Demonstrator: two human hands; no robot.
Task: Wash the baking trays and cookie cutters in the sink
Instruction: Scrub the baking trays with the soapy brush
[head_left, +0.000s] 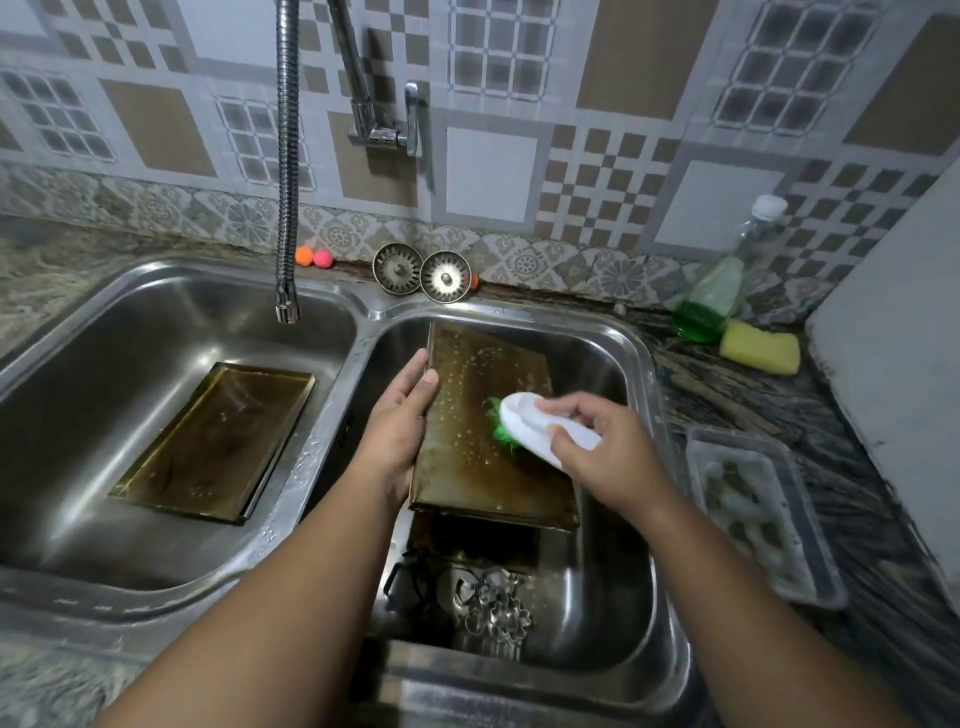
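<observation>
In sink (597, 597): right hand (608, 457) holds brush (524, 421) on tray (483, 467).

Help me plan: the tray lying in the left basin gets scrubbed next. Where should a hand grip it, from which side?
Likely the raised rim on the right long edge of the tray, pinched from above by the divider. It lies flat on the left basin floor, leaving only the rim to grip.

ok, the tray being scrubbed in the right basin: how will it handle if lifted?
Probably stiff: the tray shows no sag though the left hand holds only one edge. Likely slippery: droplets bead across its surface. It stands tilted, so it may slide down if released.
</observation>
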